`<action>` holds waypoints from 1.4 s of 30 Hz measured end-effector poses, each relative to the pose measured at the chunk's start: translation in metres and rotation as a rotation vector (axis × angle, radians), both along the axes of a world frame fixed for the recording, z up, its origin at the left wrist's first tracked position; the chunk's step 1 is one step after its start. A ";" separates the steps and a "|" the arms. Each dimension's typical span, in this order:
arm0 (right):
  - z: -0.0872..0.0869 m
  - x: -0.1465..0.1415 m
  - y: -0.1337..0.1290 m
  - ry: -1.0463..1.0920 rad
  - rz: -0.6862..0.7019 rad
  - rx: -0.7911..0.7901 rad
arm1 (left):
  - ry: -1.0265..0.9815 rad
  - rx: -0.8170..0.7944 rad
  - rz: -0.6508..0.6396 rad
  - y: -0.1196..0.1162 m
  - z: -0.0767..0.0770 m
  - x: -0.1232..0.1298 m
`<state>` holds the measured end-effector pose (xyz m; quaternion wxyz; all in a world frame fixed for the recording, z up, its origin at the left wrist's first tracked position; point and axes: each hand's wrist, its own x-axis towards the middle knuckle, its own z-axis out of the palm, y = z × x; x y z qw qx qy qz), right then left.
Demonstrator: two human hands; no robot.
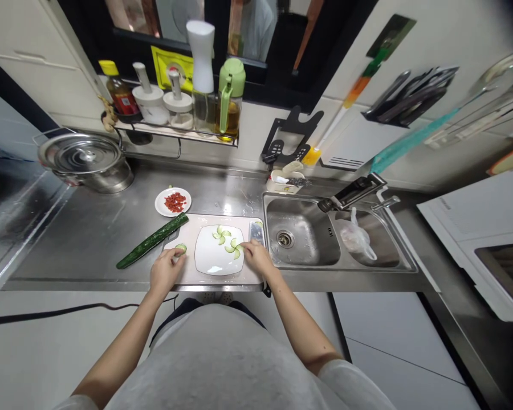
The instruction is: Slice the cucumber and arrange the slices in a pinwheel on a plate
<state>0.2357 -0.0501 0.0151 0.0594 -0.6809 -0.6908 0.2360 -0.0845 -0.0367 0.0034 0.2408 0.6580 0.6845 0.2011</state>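
Note:
A square white plate (214,263) rests on a pale cutting board (190,276). On the plate, thin cucumber slices form two pinwheel shapes (221,234). My right hand (259,257) is at the plate's right edge, its fingertips pinched at the lower pinwheel (233,248); a slice between them is too small to tell. My left hand (167,270) is over the board's left side, fingers closed beside a small cucumber piece (180,247); what it holds, if anything, is hidden. A long cucumber (151,241) lies left of the board. The knife blade (256,231) shows at the board's right.
Behind the board is a small plate of red pieces (175,202). A lidded steel pot (88,159) stands back left. Right of the board are a double sink (303,228) and a faucet (353,192). Bottles (231,97) stand on a wall rack above the counter.

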 end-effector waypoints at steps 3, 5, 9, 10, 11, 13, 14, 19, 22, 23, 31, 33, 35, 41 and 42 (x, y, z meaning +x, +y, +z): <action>-0.003 -0.001 0.001 0.003 -0.005 0.008 | 0.011 -0.004 0.007 -0.001 0.000 -0.002; -0.005 -0.001 0.001 0.011 -0.006 0.008 | 0.015 -0.004 0.011 -0.002 -0.001 -0.003; -0.007 -0.002 0.001 0.024 -0.011 0.016 | 0.021 -0.004 0.012 -0.002 -0.002 -0.004; -0.007 -0.002 0.001 0.029 -0.015 0.020 | 0.020 -0.007 0.013 -0.002 -0.002 -0.004; -0.008 -0.002 0.000 0.037 -0.019 0.026 | 0.018 -0.011 0.014 -0.002 -0.002 -0.004; -0.009 -0.002 -0.001 0.059 -0.031 0.046 | 0.022 -0.018 0.021 -0.001 -0.001 -0.005; -0.009 -0.002 -0.001 0.076 -0.040 0.062 | 0.029 -0.019 0.029 -0.001 -0.001 -0.006; -0.007 0.005 0.000 0.216 -0.114 0.208 | 0.069 0.002 0.090 0.002 0.001 -0.013; -0.002 0.013 0.000 0.308 -0.193 0.316 | 0.066 0.028 0.130 0.004 0.001 -0.018; 0.001 0.016 0.000 0.333 -0.224 0.351 | 0.062 0.033 0.139 0.004 0.001 -0.019; 0.015 0.023 -0.014 0.381 -0.390 0.425 | 0.048 -0.016 0.185 0.005 -0.007 -0.015; 0.015 0.022 -0.017 0.372 -0.399 0.405 | 0.060 -0.045 0.192 0.006 -0.012 -0.012; 0.014 0.021 -0.020 0.373 -0.406 0.399 | 0.079 -0.071 0.192 0.007 -0.017 -0.008; 0.016 0.019 -0.025 0.394 -0.399 0.409 | 0.156 -0.090 0.157 0.011 -0.022 0.001; 0.016 0.019 -0.026 0.394 -0.399 0.408 | 0.172 -0.084 0.155 0.012 -0.021 0.002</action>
